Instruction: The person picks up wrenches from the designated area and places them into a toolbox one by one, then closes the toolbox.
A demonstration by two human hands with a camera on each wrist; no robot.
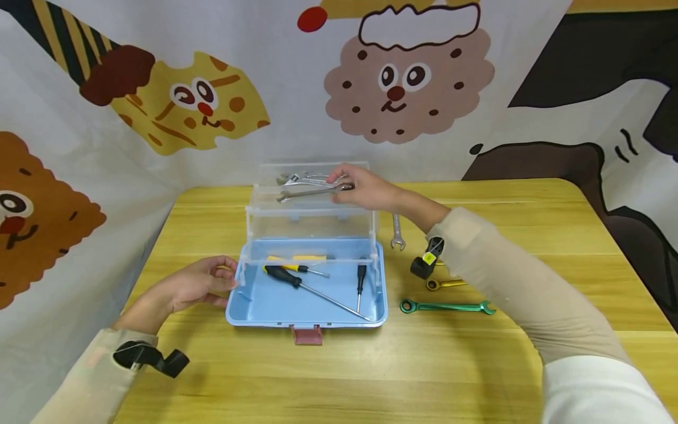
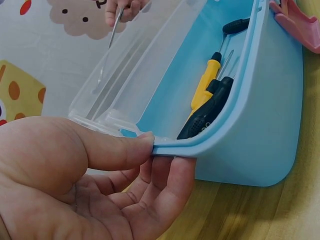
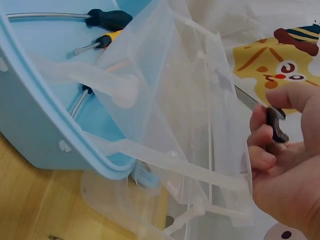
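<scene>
A blue toolbox (image 1: 339,323) stands open, its clear folding trays (image 1: 312,227) raised at the back. My left hand (image 1: 203,282) pinches the box's left rim (image 2: 175,148), thumb on top and fingers underneath. Over the top tray, my right hand (image 1: 365,187) grips one end of a silver wrench (image 1: 307,193); the other end points left. Behind it, more silver wrenches (image 1: 296,179) lie in that tray. Inside the box are a long black-handled screwdriver (image 1: 286,277), yellow-handled screwdrivers (image 2: 205,87) and a small black screwdriver (image 1: 361,280).
Right of the box, a green ratchet wrench (image 1: 450,307), a gold wrench (image 1: 447,284) and a silver wrench (image 1: 397,232) lie on the wooden table (image 1: 371,383). The right forearm partly covers the gold one. A pink latch (image 1: 307,335) hangs at the box's front. A cartoon-print cloth (image 1: 296,106) hangs behind.
</scene>
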